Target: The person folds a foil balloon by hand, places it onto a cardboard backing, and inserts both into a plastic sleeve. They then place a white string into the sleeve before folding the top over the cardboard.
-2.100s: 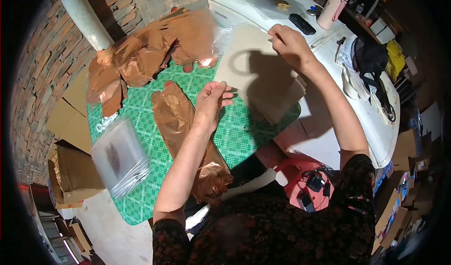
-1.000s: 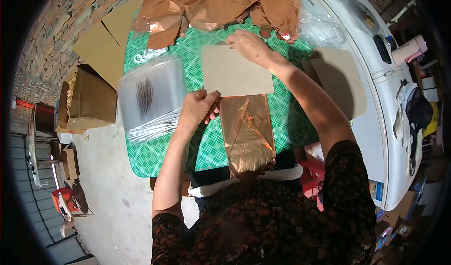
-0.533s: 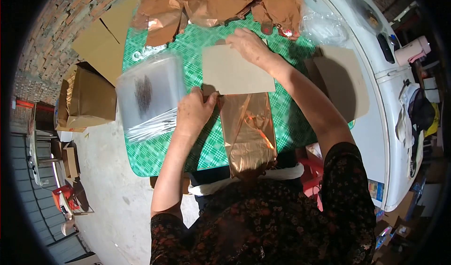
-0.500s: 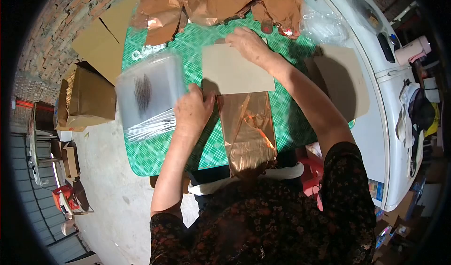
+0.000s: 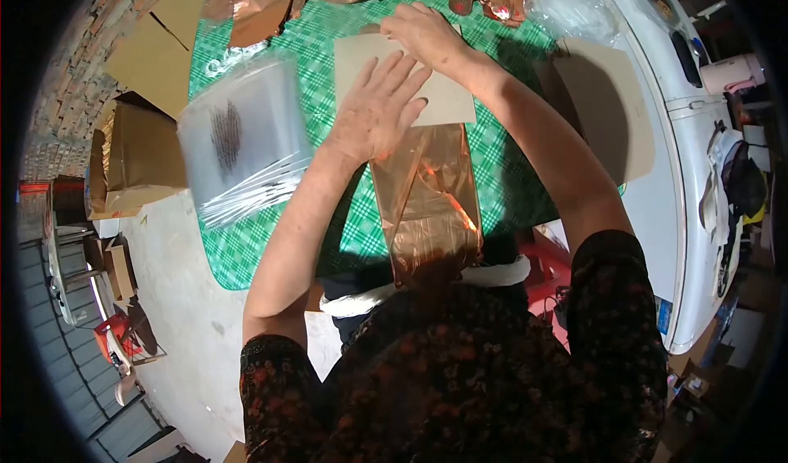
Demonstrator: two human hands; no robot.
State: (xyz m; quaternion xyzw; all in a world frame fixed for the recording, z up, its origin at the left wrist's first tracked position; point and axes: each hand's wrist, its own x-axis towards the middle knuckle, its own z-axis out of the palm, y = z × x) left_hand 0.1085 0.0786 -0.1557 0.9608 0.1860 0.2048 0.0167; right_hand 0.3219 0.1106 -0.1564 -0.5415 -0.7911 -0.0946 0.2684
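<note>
A beige card (image 5: 447, 93) lies on the green checked tabletop (image 5: 238, 258). Across the card's left part my left hand (image 5: 376, 112) rests or hovers with its fingers spread. My right hand (image 5: 423, 36) is at the card's far edge with its fingers bent; what they grip, if anything, cannot be made out. Copper-coloured shiny film (image 5: 423, 192) extends from under the card's near edge toward my body. Left of my left hand lies a stack of clear plastic sleeves (image 5: 246, 139) with white edges.
Brown-copper wrapping (image 5: 267, 11) is heaped along the table's far side. Clear plastic (image 5: 574, 7) lies at the far right, near another beige board (image 5: 603, 110). An open cardboard box (image 5: 144, 155) stands left of the table. A white vehicle or appliance (image 5: 657, 159) borders the right side.
My left hand has moved from beside the card onto or over it, with its fingers now spread. My right hand remains at the far edge. The whole view has shifted slightly.
</note>
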